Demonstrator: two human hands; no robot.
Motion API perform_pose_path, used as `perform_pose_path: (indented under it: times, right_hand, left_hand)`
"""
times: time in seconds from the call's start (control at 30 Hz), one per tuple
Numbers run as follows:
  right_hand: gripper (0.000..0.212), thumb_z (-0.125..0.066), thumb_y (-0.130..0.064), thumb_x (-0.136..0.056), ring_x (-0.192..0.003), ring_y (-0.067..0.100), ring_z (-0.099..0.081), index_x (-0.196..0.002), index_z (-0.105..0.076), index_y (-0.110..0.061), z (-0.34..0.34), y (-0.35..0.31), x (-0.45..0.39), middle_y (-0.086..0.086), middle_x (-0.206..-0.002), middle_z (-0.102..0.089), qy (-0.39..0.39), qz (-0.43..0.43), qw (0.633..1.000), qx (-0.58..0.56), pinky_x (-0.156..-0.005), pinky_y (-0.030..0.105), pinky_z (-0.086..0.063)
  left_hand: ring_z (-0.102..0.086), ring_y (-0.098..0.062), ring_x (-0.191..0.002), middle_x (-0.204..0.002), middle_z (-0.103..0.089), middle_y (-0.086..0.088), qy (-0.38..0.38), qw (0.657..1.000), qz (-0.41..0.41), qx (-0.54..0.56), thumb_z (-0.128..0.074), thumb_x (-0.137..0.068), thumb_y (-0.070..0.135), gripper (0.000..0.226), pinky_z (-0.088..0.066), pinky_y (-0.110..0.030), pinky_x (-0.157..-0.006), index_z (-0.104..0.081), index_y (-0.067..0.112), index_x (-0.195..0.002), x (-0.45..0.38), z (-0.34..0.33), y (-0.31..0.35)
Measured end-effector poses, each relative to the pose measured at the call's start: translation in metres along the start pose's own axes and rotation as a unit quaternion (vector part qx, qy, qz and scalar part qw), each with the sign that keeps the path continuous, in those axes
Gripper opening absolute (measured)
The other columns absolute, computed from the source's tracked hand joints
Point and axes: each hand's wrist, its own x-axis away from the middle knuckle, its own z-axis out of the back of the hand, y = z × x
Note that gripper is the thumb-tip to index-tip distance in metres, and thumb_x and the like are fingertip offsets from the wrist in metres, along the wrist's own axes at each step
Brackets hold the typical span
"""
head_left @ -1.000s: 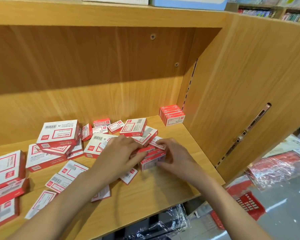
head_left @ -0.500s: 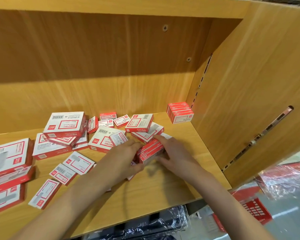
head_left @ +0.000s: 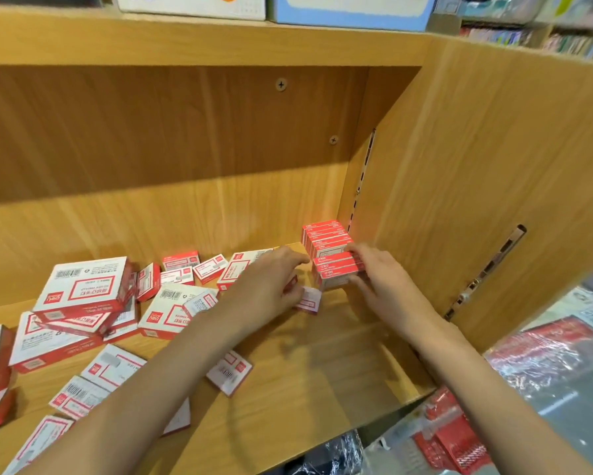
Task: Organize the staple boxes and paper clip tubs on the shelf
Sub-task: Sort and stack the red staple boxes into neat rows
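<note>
scattered red-and-white cardboard staple boxes (head_left: pixel 82 296) crowd the wooden shelf (head_left: pixel 305 389) from 9 to 11 o'clock; the front board at 5 o'clock lies bare. left hand (head_left: pixel 271 286) reaches forward, fingers loosely curled. right hand (head_left: pixel 380 279) clamps a small red box stack (head_left: pixel 336 272) against the corner row (head_left: pixel 325 236) at 1 o'clock.

Seen from above a shelf board (head_left: pixel 322 382). At one o'clock, far corner: row of boxes (head_left: pixel 325 234) against the side panel (head_left: pixel 476 186). Just before it, touching: small stack (head_left: pixel 337 272), right hand (head_left: pixel 380 279) at its right, left hand (head_left: pixel 271 286) at its left. From nine to eleven o'clock: loose boxes (head_left: pixel 85 289), some overlapping. Near front edge at seven o'clock: flat boxes (head_left: pixel 79 395).
</note>
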Motion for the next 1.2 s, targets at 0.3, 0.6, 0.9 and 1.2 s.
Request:
perform_pose_path:
  times: [0.3, 0.6, 0.9, 1.2]
  right_hand:
    - [0.049, -0.079, -0.01, -0.063, -0.104, 0.032, -0.061, -0.109, -0.063, -0.002, -0.054, 0.003, -0.013, 0.017, -0.111, -0.064, 0.062, -0.003, 0.958, 0.281, -0.094, 0.047, -0.044]
    - [0.043, -0.03, -0.039, -0.099, -0.129, 0.01, -0.038, -0.136, -0.04, -0.019, -0.059, 0.015, -0.024, -0.004, -0.14, -0.042, 0.107, -0.02, 0.991, 0.084, -0.107, 0.02, -0.028]
    - [0.06, -0.074, 0.006, -0.064, -0.093, 0.034, -0.058, -0.116, -0.046, -0.002, -0.057, 0.021, -0.013, 0.02, -0.113, -0.057, 0.128, 0.019, 0.974, 0.184, -0.072, 0.037, -0.055]
    - [0.052, -0.077, 0.008, -0.058, -0.09, 0.034, -0.059, -0.106, -0.058, 0.003, -0.055, 0.016, -0.015, 0.02, -0.103, -0.06, 0.121, -0.014, 0.975, 0.186, -0.068, 0.034, -0.055]
  left_hand:
    - [-0.033, -0.019, -0.124, -0.133, -0.044, 0.004, -0.072, 0.99, -0.02, -0.123, -0.047, -0.085, 0.045, 0.044, -0.02, -0.035, -0.101, -0.051, 0.025, -0.125, 0.003, -0.018, -0.03]
    - [-0.038, -0.015, -0.123, -0.125, -0.05, 0.008, -0.083, 0.992, -0.047, -0.087, -0.034, -0.083, 0.054, 0.05, -0.016, -0.035, -0.098, -0.054, 0.027, -0.121, 0.002, -0.016, -0.04]
    - [-0.033, -0.014, -0.125, -0.134, -0.048, 0.012, -0.092, 0.978, -0.018, -0.187, -0.036, -0.094, 0.045, 0.04, -0.005, -0.035, -0.101, -0.053, 0.027, -0.125, -0.029, -0.019, -0.017]
    - [-0.03, -0.018, -0.126, -0.14, -0.043, 0.008, -0.112, 0.974, -0.013, -0.197, -0.042, -0.09, 0.05, 0.052, -0.015, -0.039, -0.103, -0.04, 0.025, -0.136, -0.036, -0.031, -0.013]
